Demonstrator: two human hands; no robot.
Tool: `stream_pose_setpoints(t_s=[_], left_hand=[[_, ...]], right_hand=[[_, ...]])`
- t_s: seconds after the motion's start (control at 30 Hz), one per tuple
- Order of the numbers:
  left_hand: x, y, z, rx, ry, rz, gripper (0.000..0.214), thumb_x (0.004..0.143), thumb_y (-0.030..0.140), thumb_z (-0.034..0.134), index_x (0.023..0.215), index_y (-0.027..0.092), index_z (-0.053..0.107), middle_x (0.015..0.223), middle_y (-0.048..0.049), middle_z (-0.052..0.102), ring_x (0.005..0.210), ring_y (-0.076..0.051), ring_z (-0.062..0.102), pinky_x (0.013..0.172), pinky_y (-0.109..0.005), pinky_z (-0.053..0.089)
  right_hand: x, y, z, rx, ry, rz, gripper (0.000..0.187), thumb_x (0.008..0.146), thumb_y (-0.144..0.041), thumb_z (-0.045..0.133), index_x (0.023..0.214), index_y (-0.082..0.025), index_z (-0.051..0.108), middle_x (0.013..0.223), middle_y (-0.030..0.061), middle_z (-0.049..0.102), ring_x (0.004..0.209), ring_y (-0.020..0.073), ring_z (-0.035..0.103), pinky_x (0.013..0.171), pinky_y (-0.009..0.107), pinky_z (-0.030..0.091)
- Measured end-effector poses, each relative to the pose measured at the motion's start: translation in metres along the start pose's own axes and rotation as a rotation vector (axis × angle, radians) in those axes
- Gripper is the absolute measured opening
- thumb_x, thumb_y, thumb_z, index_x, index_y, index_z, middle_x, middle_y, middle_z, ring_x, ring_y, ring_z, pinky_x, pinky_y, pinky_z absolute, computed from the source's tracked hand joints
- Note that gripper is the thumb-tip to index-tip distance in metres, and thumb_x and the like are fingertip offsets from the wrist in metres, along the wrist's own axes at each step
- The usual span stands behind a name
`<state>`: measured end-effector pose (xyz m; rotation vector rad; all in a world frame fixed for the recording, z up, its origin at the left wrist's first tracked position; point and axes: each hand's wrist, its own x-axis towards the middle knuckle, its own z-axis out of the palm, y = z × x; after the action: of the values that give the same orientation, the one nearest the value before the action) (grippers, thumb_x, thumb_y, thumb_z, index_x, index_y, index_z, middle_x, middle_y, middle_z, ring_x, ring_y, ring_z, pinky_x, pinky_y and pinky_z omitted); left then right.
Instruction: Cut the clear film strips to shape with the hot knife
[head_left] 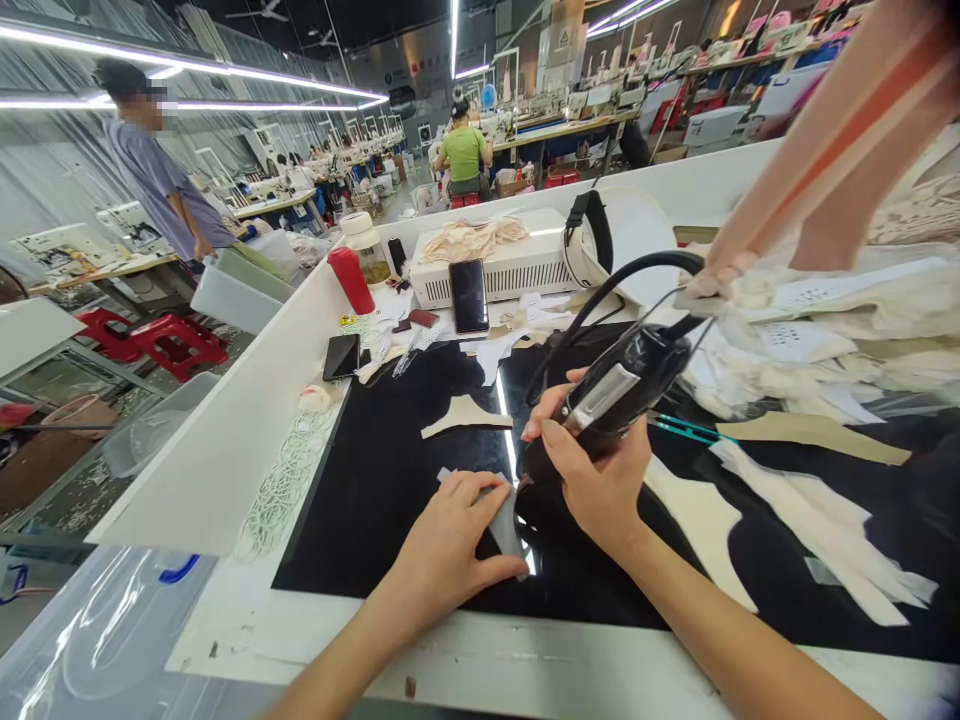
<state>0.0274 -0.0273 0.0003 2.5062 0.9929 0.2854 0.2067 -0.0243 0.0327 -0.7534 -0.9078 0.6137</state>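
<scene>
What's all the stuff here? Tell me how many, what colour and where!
Corded tool: one, black and silver, centre
Grey piece: one, grey, centre
Sheet: one, black, centre
Cut pieces: several, cream, on sheet
Slim tool: one, teal, right
Cord heap: one, pale green, left
Vented box: one, white, back
Phone: one, black, before box
Fabric pile: one, cream, right
Stools: two, red, left
People: at least two, green and purple tops, background
Left hand: one, bare, on grey piece
Right hand: one, bare, gripping corded tool
</scene>
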Motion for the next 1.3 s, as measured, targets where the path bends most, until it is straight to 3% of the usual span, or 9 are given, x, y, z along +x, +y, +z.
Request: stream_pose_setpoints(t_s=[0.5, 0.73, 0.97, 1.17, 1.3], left_hand=[[-0.004, 0.005, -0.004, -0.055, -0.019, 0.014, 0.078, 0.080, 0.045, 0.085, 0.147, 0.025, 0.051, 0.145, -0.0110, 0.056, 0.135, -0.032, 0.051, 0.122, -0.061, 0.030], [-0.004, 0.006, -0.006, -0.066, -0.022, 0.012, 0.076, 0.080, 0.043, 0.084, 0.146, 0.026, 0.051, 0.145, -0.0103, 0.055, 0.136, -0.032, 0.050, 0.124, -0.060, 0.027], [-0.006, 0.002, -0.005, -0.083, -0.038, 0.022, 0.084, 0.080, 0.048, 0.084, 0.152, 0.028, 0.045, 0.150, -0.0110, 0.051, 0.141, -0.033, 0.046, 0.125, -0.063, 0.023], [-0.007, 0.011, -0.009, -0.137, 0.016, -0.038, 0.064, 0.090, 0.036, 0.077, 0.148, 0.028, 0.050, 0.145, -0.0118, 0.055, 0.139, -0.031, 0.048, 0.124, -0.063, 0.024], [-0.008, 0.019, -0.003, -0.098, 0.040, -0.077, 0.063, 0.090, 0.032, 0.077, 0.146, 0.025, 0.051, 0.146, -0.0132, 0.053, 0.141, -0.032, 0.045, 0.125, -0.063, 0.024]], right_hand=[[-0.014, -0.011, 0.002, 0.053, -0.036, 0.082, 0.040, 0.080, -0.020, 0.078, 0.112, -0.027, 0.054, 0.084, -0.0035, 0.067, 0.063, 0.0129, 0.063, 0.054, 0.027, 0.055], [-0.014, -0.011, 0.003, 0.064, -0.052, 0.053, 0.041, 0.080, -0.015, 0.077, 0.113, -0.026, 0.055, 0.084, -0.0044, 0.067, 0.064, 0.0119, 0.063, 0.064, 0.029, 0.057], [-0.015, -0.012, 0.004, 0.022, -0.056, 0.049, 0.039, 0.080, -0.019, 0.076, 0.111, -0.027, 0.054, 0.082, -0.0043, 0.066, 0.063, 0.0128, 0.062, 0.057, 0.028, 0.056], [-0.014, -0.011, 0.004, 0.010, -0.055, 0.052, 0.042, 0.079, -0.019, 0.077, 0.113, -0.026, 0.053, 0.083, -0.0041, 0.066, 0.063, 0.0128, 0.063, 0.059, 0.029, 0.057], [-0.014, -0.011, 0.004, 0.024, -0.064, 0.035, 0.041, 0.080, -0.017, 0.077, 0.113, -0.026, 0.054, 0.084, -0.0039, 0.067, 0.063, 0.0125, 0.063, 0.060, 0.030, 0.058]])
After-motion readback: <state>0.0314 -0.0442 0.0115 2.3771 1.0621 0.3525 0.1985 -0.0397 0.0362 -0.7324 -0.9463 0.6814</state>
